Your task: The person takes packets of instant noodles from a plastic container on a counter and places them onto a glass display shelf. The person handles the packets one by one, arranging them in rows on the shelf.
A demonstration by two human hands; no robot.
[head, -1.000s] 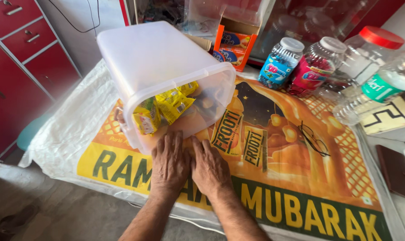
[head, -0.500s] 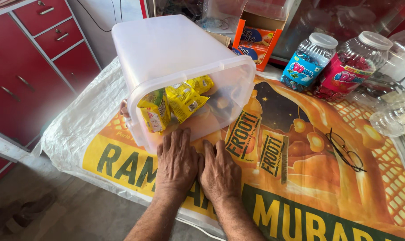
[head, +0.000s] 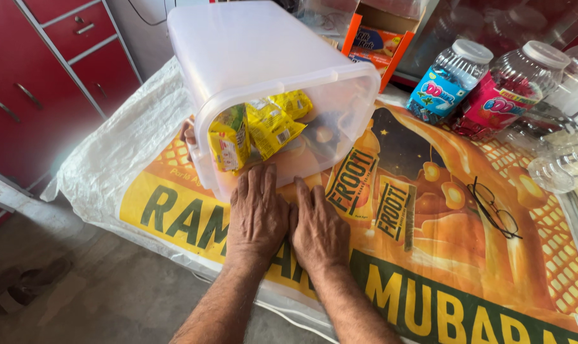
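Both hands flat at the mouth of a tipped translucent bin on a printed table cover.

We observe the left hand [head: 257, 213] and the right hand [head: 319, 229] lying palm down, side by side, fingers extended and held close together, gripping nothing; the fingertips touch the lower rim of the translucent plastic bin [head: 270, 70]. The bin lies on its side on the orange printed table cover [head: 467, 255], its open mouth facing us. Inside, near the mouth, we see yellow snack packets [head: 257, 130]. To the right on the cover lies a pair of spectacles [head: 493, 210]. Beyond stand a blue-labelled candy jar [head: 445, 79] and a pink-labelled candy jar [head: 508, 92], just beside each other. An orange carton [head: 378, 41] stands behind the bin. Red drawers [head: 41, 76] are at left.
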